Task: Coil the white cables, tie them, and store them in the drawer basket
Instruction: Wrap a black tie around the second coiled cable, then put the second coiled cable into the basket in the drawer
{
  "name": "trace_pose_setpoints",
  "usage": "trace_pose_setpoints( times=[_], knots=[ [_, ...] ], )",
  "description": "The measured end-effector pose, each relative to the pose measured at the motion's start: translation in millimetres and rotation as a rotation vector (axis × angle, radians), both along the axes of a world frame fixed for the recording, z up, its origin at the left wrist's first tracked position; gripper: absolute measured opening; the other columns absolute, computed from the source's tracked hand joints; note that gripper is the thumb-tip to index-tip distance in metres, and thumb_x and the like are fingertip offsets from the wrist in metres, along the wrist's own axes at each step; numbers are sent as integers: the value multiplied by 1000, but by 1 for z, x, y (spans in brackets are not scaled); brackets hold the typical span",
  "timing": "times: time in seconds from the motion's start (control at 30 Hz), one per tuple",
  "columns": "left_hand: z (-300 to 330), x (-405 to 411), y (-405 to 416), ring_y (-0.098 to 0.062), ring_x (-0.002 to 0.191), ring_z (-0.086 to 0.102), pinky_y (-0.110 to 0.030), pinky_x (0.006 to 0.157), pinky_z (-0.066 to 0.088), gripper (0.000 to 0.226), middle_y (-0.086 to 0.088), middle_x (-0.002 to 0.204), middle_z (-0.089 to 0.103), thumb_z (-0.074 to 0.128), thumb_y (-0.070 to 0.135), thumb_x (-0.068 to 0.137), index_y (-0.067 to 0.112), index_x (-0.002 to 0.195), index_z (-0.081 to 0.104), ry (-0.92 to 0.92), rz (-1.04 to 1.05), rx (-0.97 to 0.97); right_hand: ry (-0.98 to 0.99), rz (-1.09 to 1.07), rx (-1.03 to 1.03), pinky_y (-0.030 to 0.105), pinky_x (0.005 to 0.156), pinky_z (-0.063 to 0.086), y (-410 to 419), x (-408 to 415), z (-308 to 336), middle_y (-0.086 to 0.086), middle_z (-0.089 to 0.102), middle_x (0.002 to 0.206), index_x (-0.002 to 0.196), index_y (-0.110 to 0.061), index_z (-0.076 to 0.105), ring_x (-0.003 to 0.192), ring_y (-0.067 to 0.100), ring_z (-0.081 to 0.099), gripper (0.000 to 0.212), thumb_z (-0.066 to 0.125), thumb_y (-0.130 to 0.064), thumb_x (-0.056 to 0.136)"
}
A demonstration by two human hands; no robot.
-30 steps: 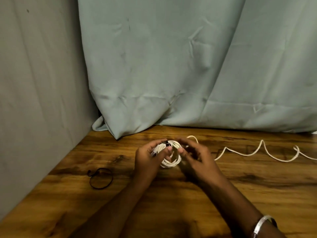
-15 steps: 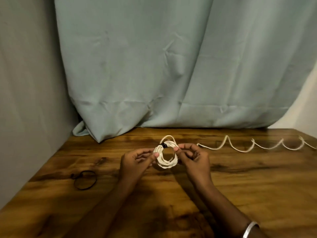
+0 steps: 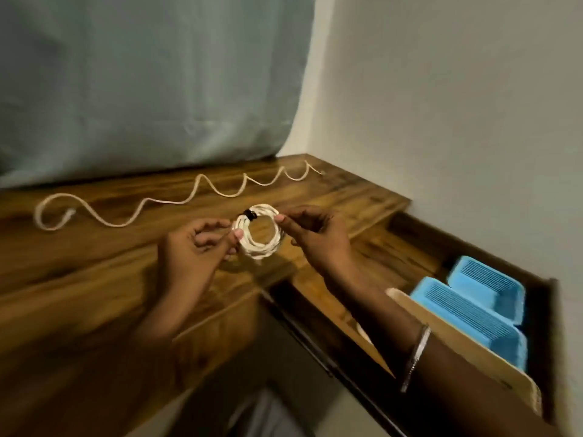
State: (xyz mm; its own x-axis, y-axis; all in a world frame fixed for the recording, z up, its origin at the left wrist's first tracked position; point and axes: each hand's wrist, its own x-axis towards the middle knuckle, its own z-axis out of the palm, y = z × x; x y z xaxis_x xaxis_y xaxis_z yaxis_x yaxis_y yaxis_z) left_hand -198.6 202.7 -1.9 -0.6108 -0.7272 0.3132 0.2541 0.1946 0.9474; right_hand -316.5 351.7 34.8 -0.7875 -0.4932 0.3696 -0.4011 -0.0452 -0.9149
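A coiled white cable (image 3: 263, 247) with a black tie (image 3: 250, 214) round its top hangs above the wooden table (image 3: 94, 257). My left hand (image 3: 192, 247) pinches the coil's left side. My right hand (image 3: 315, 234) pinches its right side. A second white cable (image 3: 170, 201) lies uncoiled in waves along the back of the table. At the lower right an open drawer (image 3: 407, 228) holds two blue baskets (image 3: 473, 313).
A grey-green curtain (image 3: 151, 80) hangs behind the table and a pale wall (image 3: 457, 105) stands to the right. A light wooden board (image 3: 467, 345) leans in the drawer beside the baskets. My right wrist wears a silver bangle (image 3: 416, 354).
The view has swung right, bringing the open drawer and blue baskets into sight. Both hands carried the tied coil rightward, toward the table's right end. The black band on the left is out of view.
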Motion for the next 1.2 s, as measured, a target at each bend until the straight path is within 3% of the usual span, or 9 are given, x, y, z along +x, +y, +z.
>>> trace_pose_setpoints(
  times=[0.1,0.2,0.43,0.5,0.57,0.7,0.87,1.07,1.2],
  knots=[
    [-2,-41,58,-12,60,71,-24,62,58,16,-6,69,75,79,10,82,2,89,68,-34,-123,-14,46,-144,62,27,72,58,75,-23,-3,-4,82,97,107,-13,82,86,8,75,14,75,-12,95],
    [-11,-74,114,-7,62,70,-30,67,57,9,2,68,75,78,14,84,16,82,70,-80,-248,-56,15,-274,100,32,77,62,146,-34,-10,-4,82,98,106,-19,82,89,13,76,15,74,-12,96],
    [-42,-107,203,1,79,70,-17,72,55,10,10,84,75,69,13,91,22,96,73,-285,-566,-286,-104,-432,311,34,85,63,275,-40,-44,-8,82,97,110,-18,81,94,10,76,18,71,-12,97],
    [-52,-113,223,-3,79,71,-25,79,58,13,7,84,75,68,9,91,19,97,73,-356,-650,-322,-173,-439,376,36,86,63,298,-42,-59,-7,81,98,111,-17,80,94,11,76,20,69,-8,97],
    [-63,-119,238,-9,76,73,-37,84,60,15,3,80,75,66,4,90,17,96,71,-426,-699,-329,-228,-454,396,37,85,64,311,-46,-74,-1,81,102,113,-12,80,97,21,77,21,69,-3,97],
    [-81,-139,251,-8,72,73,-43,80,61,18,7,73,74,67,8,90,26,90,68,-561,-679,-404,-268,-451,448,30,81,63,319,-55,-97,2,79,104,117,-7,77,99,25,75,22,65,-1,99],
    [-87,-146,260,-18,105,65,-39,94,55,28,1,114,70,63,15,94,23,120,67,-716,-710,-660,-303,-376,606,48,96,60,311,-65,-121,2,81,104,123,-14,76,102,25,76,25,68,-12,100],
    [-84,-144,261,-24,112,61,-38,94,52,32,-7,126,64,55,16,96,15,128,60,-884,-794,-846,-355,-362,680,49,100,59,305,-68,-124,-5,78,113,127,-17,74,102,17,75,27,68,-19,101],
    [-80,-139,258,-23,113,60,-35,90,52,34,-7,129,63,57,16,97,14,130,59,-837,-771,-834,-250,-361,770,46,99,57,299,-63,-112,-5,79,107,123,-16,76,102,15,73,24,68,-21,101]
  ],
)
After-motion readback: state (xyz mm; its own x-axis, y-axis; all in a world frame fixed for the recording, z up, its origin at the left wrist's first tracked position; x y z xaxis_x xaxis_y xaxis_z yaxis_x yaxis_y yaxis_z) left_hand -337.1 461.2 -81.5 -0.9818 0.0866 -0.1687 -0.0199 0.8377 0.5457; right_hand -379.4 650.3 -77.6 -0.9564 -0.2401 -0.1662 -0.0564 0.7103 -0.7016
